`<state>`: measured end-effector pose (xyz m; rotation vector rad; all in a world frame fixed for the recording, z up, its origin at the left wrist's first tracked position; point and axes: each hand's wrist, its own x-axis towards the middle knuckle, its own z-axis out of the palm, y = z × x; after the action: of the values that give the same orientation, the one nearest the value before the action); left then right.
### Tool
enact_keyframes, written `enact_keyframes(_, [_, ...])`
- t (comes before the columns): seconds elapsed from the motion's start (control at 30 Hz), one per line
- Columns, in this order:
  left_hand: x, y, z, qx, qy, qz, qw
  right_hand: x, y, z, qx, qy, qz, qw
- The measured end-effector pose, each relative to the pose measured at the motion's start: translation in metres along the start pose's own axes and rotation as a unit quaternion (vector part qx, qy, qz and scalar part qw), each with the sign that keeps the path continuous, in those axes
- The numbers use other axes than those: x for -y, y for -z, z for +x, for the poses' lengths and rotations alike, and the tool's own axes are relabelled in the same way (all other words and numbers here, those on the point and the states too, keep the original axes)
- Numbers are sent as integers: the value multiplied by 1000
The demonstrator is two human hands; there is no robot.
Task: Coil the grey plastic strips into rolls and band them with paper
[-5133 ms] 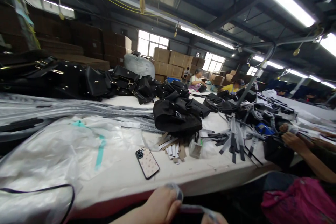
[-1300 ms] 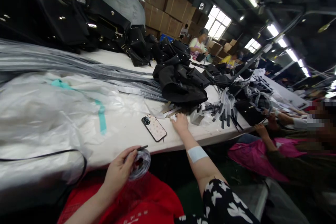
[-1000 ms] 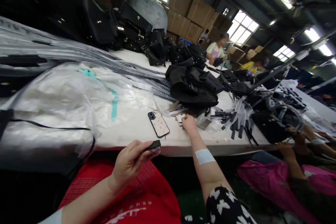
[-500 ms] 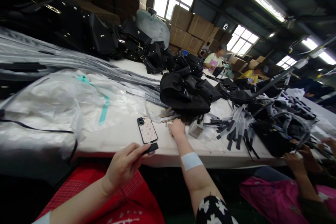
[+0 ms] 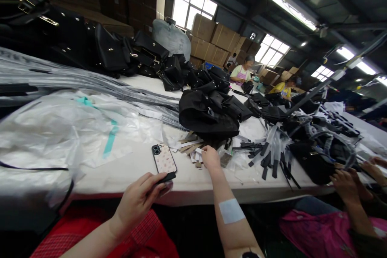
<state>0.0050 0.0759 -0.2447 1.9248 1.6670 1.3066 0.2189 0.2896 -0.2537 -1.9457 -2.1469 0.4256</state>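
My left hand (image 5: 137, 195) pinches a short, flat black strap piece (image 5: 167, 177) between thumb and fingers, just over the table's front edge. Some clear plastic hangs beneath it. Right behind that piece lies a phone (image 5: 165, 158) in a pale patterned case, its camera side up. My right hand (image 5: 211, 159) is closed at a pile of small brown and white strips (image 5: 191, 148). A white strip (image 5: 199, 150) sticks out from its fingertips. A large black bag (image 5: 208, 119) stands just behind the pile.
Plastic sheeting (image 5: 99, 129) covers the table (image 5: 121, 177) on the left. Black strap ends in clear wrap (image 5: 269, 149) lie to the right. Black bags (image 5: 145, 50) line the back. At far right, another person's hands (image 5: 344, 181) work beside a black bag.
My right hand has drawn back slightly from the pile, and a white strip now shows in its fingers. My left hand still holds the black piece. The whole view has shifted a little.
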Motion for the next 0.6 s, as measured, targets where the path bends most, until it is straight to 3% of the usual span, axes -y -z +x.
enact_keyframes(0.13, [6, -1, 2, 12, 65, -23, 998, -42, 10, -19, -41, -39, 46, 997])
enact_keyframes(0.2, [8, -1, 0, 28, 103, -40, 994, -63, 7, -31, -51, -63, 120, 989])
enact_keyframes(0.3, [9, -1, -8, 64, 151, -56, 985, -84, -7, -48, -16, -88, 260, 961])
enact_keyframes(0.43, [8, -10, -22, 109, 185, -73, 974, -83, -23, -65, 37, -82, 282, 955])
enact_keyframes(0.5, [6, -16, -28, 125, 188, -82, 971, -75, -25, -71, 6, -51, 235, 971])
enact_keyframes(0.6, [5, -22, -35, 139, 183, -83, 970, -61, -25, -78, -79, 52, 125, 988])
